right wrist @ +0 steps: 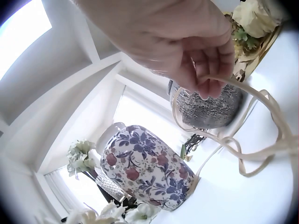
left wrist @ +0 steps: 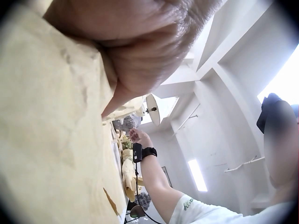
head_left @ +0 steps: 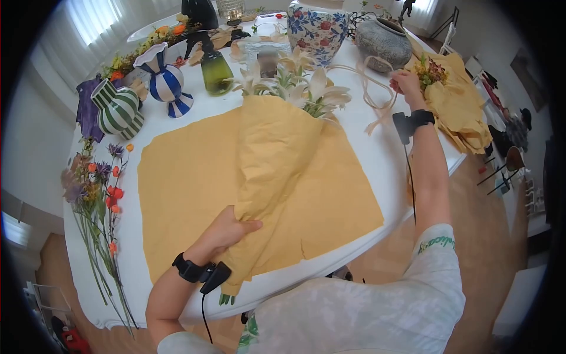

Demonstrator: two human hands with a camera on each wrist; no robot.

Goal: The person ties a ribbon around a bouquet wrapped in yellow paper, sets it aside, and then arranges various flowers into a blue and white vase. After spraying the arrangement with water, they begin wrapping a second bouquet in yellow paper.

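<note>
A bouquet of white lilies lies wrapped in a cone of yellow-tan kraft paper, green stem ends showing at its bottom. Round the narrow lower part of the cone, my left hand grips the paper, thumb on top; its other fingers are hidden beneath. Another flat sheet of the same paper is spread under the bouquet. At the far right my right hand pinches a pale beige ribbon between thumb and fingers. Loops of the ribbon hang down to the white table beside the lilies.
Striped vases, a green glass bottle, a floral vase and a grey stone pot stand along the back. Loose flower stems lie at left. Another paper-wrapped bouquet rests at the right edge.
</note>
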